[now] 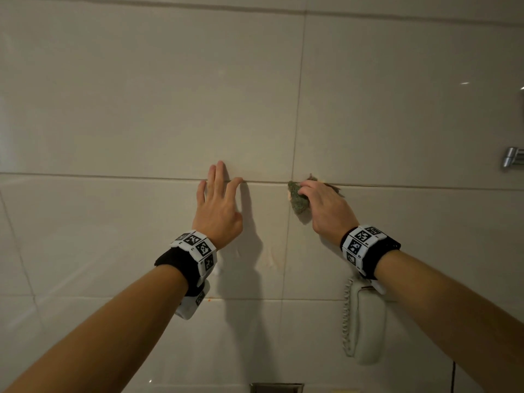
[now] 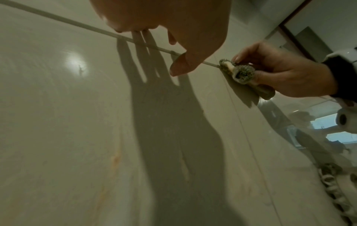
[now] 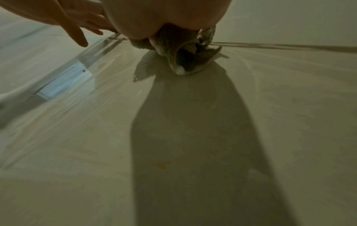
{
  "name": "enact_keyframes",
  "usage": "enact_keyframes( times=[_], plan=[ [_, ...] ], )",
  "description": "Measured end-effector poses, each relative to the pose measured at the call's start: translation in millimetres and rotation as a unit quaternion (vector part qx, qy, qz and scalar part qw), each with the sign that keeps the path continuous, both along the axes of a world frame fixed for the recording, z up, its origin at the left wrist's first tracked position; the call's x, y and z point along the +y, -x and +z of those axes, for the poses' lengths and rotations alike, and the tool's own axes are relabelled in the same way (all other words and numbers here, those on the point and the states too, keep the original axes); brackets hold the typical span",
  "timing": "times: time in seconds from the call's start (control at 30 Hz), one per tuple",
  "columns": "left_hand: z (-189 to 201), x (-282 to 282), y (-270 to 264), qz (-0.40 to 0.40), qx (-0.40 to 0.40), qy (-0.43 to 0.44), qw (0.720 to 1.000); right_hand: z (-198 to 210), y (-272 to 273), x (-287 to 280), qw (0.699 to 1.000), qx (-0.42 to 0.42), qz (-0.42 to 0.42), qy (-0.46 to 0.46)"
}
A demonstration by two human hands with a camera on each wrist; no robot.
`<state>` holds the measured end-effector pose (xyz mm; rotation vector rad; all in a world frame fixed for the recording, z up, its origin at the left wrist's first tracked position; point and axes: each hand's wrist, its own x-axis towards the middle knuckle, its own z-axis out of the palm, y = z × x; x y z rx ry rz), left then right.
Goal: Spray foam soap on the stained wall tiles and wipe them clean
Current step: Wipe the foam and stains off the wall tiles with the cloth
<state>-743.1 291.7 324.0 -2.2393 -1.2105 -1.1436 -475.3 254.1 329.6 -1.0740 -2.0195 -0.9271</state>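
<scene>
Item 1, risk: I rate smearing as most likely. Faint orange streaks sit lower on the wall tiles, under my wrists and apart from the cloth, so a short wiping range would miss them. A loose flap of cloth trails below the hand and could drag residue across wiped area. Wet glossy tile may let the bracing palm slip. Wall phone hangs just below rt arm; drips or an elbow could catch it.

Item 2, green cloth: bunched, pressed to tile at the crossing of the horiz. and vert. grout lines. White foam blob shows on its lower edge in rt wrist view.

Item 3, right hand: fingers curled over the cloth, thumb under, grasping it against wall.

Item 4, left hand: fingers spread straight, flat on tile, tips across the horiz. grout line, near the cloth, not touching it. Holds nothing.

Item 5, soap bottle: not in any view.
</scene>
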Motion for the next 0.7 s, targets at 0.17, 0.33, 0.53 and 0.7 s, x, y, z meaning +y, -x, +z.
enact_keyframes(
  times=[0.17,0.33,0.53,0.7],
  plan=[
    [1,-1,-21,0.013,0.009,-0.013,1.000,-1,-28,-15,0.999,0.028,-0.024,-0.004],
    [2,-5,-37,0.028,0.008,-0.011,1.000,-4,-52,-25,0.998,0.048,-0.042,-0.012],
    [-4,-9,-51,0.031,0.015,0.002,0.999,-8,-71,-41,0.993,0.092,-0.076,-0.005],
    [-5,-11,-59,0.024,0.009,0.006,1.000,-10,-73,-60,0.982,0.168,-0.083,-0.011]
  ],
)
